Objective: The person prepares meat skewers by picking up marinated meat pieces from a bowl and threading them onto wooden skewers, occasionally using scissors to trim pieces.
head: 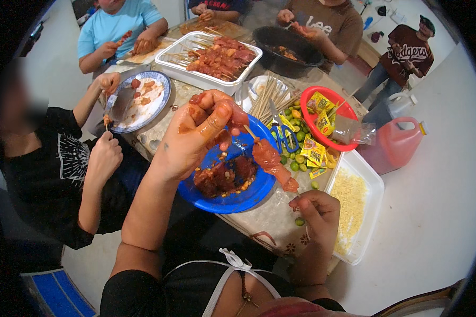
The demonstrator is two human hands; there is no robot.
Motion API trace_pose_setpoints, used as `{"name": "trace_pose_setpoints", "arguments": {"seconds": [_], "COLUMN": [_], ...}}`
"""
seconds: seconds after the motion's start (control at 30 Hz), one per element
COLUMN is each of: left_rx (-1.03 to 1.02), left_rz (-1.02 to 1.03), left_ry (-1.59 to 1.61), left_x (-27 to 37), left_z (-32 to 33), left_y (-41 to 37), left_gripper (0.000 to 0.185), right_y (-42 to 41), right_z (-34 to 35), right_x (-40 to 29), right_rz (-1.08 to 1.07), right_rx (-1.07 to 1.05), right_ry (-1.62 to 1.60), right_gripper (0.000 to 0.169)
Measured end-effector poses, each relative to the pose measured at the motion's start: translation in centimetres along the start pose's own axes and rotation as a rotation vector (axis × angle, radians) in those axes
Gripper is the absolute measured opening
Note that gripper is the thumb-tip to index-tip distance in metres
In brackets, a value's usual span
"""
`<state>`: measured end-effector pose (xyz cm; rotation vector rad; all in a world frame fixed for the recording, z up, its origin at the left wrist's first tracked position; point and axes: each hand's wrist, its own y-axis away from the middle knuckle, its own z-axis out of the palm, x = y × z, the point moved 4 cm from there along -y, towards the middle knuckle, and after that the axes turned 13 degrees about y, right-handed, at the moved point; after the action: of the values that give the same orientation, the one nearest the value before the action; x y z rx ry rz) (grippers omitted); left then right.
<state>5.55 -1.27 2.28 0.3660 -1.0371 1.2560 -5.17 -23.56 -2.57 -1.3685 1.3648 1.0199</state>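
A wooden skewer threaded with raw marinated meat (273, 161) slants between my hands, above the right edge of a blue plastic basin (218, 207). My left hand (210, 128), smeared with marinade, has its fingers curled around the skewer's upper end, where more meat shows at the fingers. Low on the right, my right hand (319, 212) pinches the skewer's other end between thumb and fingers. Chunks of dark marinated meat (226, 176) with bits of garlic lie in the basin under my left hand.
Beyond the basin stand a white tray (206, 81) of loaded skewers and a black basin (287, 59). Bare skewers (267, 99), blue-handled scissors (284, 136), small green citrus fruits (299, 158) and a red basin (329, 138) lie to the right, near a foam tray (375, 198) of chopped garlic. Several people work around the table.
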Motion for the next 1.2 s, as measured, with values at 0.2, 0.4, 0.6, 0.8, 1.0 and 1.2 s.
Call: {"name": "trace_pose_setpoints", "arguments": {"seconds": [0.2,0.4,0.6,0.8,1.0,1.2], "left_rx": [0.024,0.023,-0.116,-0.196,-0.248,-0.296], "left_rz": [-0.055,-0.122,-0.286,-0.375,-0.412,-0.535], "left_ry": [-0.175,-0.327,-0.442,-0.55,-0.625,-0.605], "left_x": [0.5,1.9,3.1,3.8,3.3,2.9], "left_z": [0.5,-0.4,-0.4,0.5,0.4,0.8], "left_y": [0.5,0.6,0.6,0.3,0.2,0.0], "left_gripper": [0.031,0.029,0.028,0.023,0.023,0.024], "right_y": [0.1,0.3,0.3,0.3,0.4,0.6], "right_z": [0.2,-0.3,-0.2,-0.4,-0.4,-0.5], "right_x": [-0.1,-0.8,-1.3,-1.3,-1.9,-2.2], "right_rz": [0.02,0.0,-0.019,-0.014,-0.008,0.006], "right_rx": [-0.013,-0.025,-0.005,-0.035,-0.001,-0.016], "right_ry": [0.022,0.172,0.189,0.179,0.232,0.27], "right_gripper": [0.014,0.017,0.01,0.011,0.012,0.011]}}
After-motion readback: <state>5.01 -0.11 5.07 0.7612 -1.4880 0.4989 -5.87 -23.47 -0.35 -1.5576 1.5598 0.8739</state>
